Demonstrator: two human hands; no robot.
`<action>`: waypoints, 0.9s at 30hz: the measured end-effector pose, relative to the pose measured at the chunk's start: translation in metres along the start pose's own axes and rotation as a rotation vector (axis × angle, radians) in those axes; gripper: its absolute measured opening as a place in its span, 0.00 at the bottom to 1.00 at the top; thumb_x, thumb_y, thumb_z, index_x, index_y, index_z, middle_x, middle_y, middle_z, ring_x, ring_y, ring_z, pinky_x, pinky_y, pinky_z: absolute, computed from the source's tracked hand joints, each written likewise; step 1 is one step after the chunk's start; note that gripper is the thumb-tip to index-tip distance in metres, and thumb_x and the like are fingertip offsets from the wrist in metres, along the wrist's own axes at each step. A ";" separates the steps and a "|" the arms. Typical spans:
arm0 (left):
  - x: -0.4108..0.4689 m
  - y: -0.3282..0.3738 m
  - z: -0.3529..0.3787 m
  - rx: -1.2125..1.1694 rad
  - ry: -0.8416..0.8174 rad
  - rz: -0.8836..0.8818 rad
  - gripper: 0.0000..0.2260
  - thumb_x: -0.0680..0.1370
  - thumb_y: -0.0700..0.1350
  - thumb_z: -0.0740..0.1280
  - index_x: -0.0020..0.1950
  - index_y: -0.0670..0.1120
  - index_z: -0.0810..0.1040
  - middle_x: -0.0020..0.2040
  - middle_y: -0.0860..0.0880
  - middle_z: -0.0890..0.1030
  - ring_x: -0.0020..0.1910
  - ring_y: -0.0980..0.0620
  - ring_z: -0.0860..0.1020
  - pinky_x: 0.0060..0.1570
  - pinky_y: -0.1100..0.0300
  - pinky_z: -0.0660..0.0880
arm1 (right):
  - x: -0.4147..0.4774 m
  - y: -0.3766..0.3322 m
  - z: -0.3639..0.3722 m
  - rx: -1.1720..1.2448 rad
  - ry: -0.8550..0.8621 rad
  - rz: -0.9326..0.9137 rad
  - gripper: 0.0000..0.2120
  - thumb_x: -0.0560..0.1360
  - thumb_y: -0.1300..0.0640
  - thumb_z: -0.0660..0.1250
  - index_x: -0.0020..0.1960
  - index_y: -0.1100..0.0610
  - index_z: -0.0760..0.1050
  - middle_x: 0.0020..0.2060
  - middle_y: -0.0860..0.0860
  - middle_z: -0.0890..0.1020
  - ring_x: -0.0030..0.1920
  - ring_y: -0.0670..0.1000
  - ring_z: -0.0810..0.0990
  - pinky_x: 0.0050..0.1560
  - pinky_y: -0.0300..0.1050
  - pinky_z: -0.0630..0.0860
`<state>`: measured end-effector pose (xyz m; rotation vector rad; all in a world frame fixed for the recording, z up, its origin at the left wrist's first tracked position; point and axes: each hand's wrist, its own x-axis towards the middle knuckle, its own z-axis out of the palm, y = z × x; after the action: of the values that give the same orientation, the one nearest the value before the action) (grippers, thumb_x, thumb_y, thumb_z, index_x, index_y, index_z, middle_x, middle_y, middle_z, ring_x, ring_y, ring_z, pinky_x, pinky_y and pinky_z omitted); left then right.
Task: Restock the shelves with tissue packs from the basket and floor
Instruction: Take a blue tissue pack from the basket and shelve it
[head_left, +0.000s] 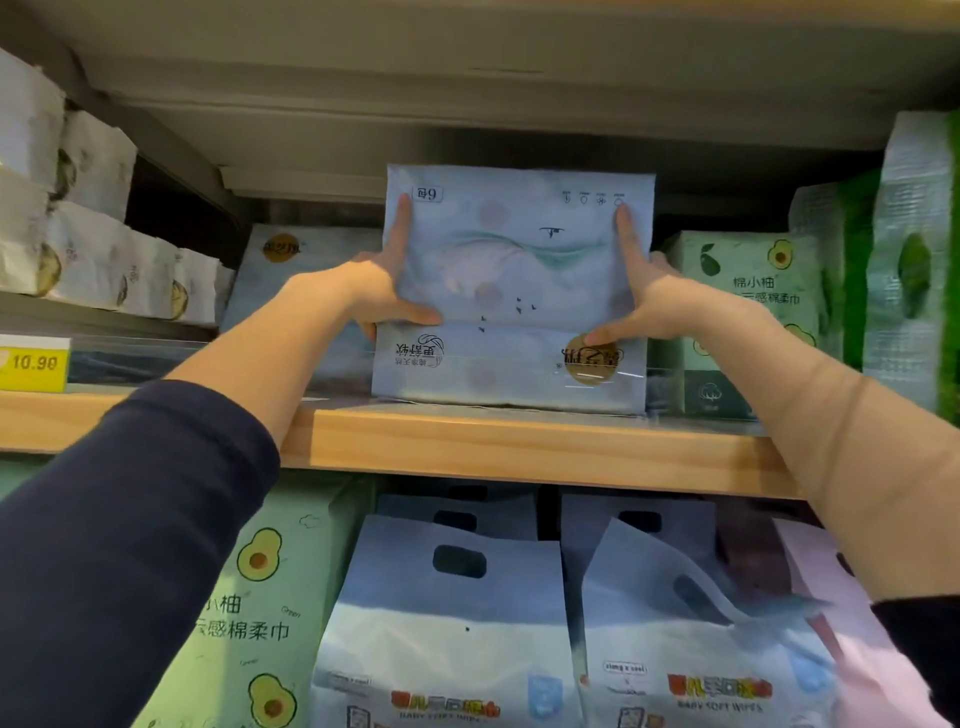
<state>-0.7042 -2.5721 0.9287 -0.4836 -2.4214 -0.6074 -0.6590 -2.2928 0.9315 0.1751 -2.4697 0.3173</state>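
Note:
A pale blue tissue pack (514, 280), printed upside down, stands upright on the wooden shelf (519, 441) behind a low plastic lip. My left hand (384, 291) grips its left edge, forefinger up along the side and thumb across the front. On the opposite edge my right hand (644, 301) holds it the same way, thumb near the gold seal. A second pale blue pack (291, 270) stands behind it to the left. Neither the basket nor the floor is in view.
Green avocado-print packs (748, 301) stand right of the blue pack, taller green packs (914, 260) at far right. White packs (93, 249) fill the left shelf above a yellow 10.90 price tag (34, 362). Below hang blue baby-wipe bags (447, 613) and a green pack (260, 597).

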 end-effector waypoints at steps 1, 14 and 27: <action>0.003 0.000 0.001 -0.008 -0.008 -0.012 0.54 0.71 0.51 0.73 0.69 0.62 0.24 0.73 0.36 0.62 0.44 0.39 0.78 0.43 0.50 0.80 | 0.002 0.001 0.000 -0.010 0.000 0.005 0.61 0.67 0.49 0.75 0.70 0.42 0.23 0.76 0.64 0.44 0.72 0.65 0.60 0.69 0.56 0.62; 0.012 0.005 0.009 -0.015 -0.090 -0.124 0.53 0.72 0.49 0.72 0.67 0.66 0.24 0.73 0.38 0.62 0.54 0.35 0.77 0.41 0.46 0.80 | 0.014 0.007 0.007 -0.061 0.002 0.031 0.58 0.68 0.54 0.75 0.73 0.43 0.28 0.71 0.65 0.61 0.67 0.66 0.66 0.65 0.58 0.65; -0.037 -0.009 -0.021 0.192 0.008 0.008 0.36 0.76 0.57 0.65 0.78 0.50 0.51 0.75 0.42 0.63 0.72 0.41 0.63 0.66 0.51 0.63 | -0.029 0.000 -0.021 -0.073 0.063 -0.012 0.41 0.70 0.49 0.72 0.76 0.56 0.54 0.74 0.56 0.61 0.73 0.59 0.61 0.68 0.52 0.63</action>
<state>-0.6711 -2.5973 0.9184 -0.4092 -2.4386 -0.3680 -0.6242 -2.2854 0.9295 0.1470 -2.4126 0.2241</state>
